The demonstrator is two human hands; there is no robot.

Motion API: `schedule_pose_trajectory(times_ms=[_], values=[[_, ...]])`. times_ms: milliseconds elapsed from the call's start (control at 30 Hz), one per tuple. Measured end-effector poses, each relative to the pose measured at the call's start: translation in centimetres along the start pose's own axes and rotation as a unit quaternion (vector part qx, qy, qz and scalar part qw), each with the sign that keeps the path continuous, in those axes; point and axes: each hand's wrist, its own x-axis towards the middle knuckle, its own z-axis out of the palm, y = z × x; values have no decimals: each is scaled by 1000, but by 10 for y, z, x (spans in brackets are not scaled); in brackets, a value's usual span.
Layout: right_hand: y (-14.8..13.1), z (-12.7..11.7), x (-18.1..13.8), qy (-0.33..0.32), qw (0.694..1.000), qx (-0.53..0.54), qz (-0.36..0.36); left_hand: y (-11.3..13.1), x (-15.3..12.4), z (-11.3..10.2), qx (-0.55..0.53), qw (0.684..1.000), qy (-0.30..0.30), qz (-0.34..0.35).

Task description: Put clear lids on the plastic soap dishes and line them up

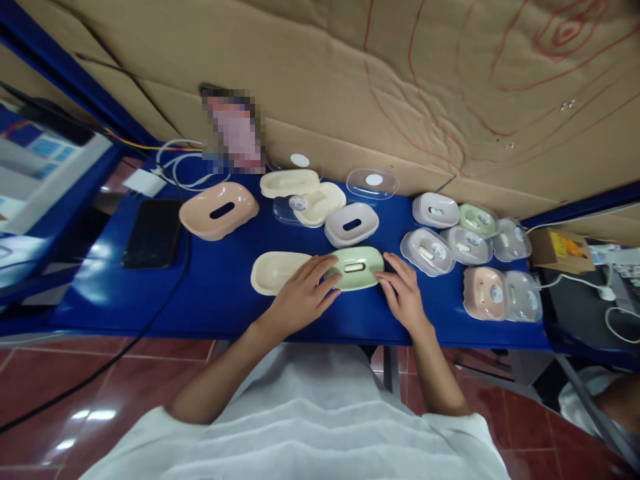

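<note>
Left hand (300,298), right hand (406,299): fingers spread, flanking green dish (373,259). Uneven pressure could skew it into cream tray (270,273).

Between my left hand (305,293) and right hand (403,290) I see a pale green dish (363,257); beside my left hand, a cream tray (270,273). Beyond them, one dish is lilac-grey (350,237) and a peach dish (217,227) shows farther left. The tabletop (230,313) beneath is blue, my shirt (300,427) white. Ahead, brown cardboard (320,67) carries wavy red lines (567,30).
</note>
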Motion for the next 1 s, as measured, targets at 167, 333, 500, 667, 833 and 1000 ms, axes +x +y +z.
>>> schedule_pose_trajectory(times_ms=[167,333,500,667,833,1000], values=[[-1,-6,16,-80,994,-35,-73,-3,7,5,23,1000,2,13],[-3,-8,29,-91,993,-19,-73,-6,10,5,22,1000,3,-9],[-2,-6,25,-89,992,-12,-88,-8,8,2,49,999,-14,7],[-14,-8,4,-83,989,-44,-115,-3,-1,-4,41,997,-39,44],[-39,-8,-21,-78,988,-59,-115,1,-5,-4,31,996,-56,63],[-47,4,-41,-35,995,-65,-72,2,-2,1,-1,995,-62,80]])
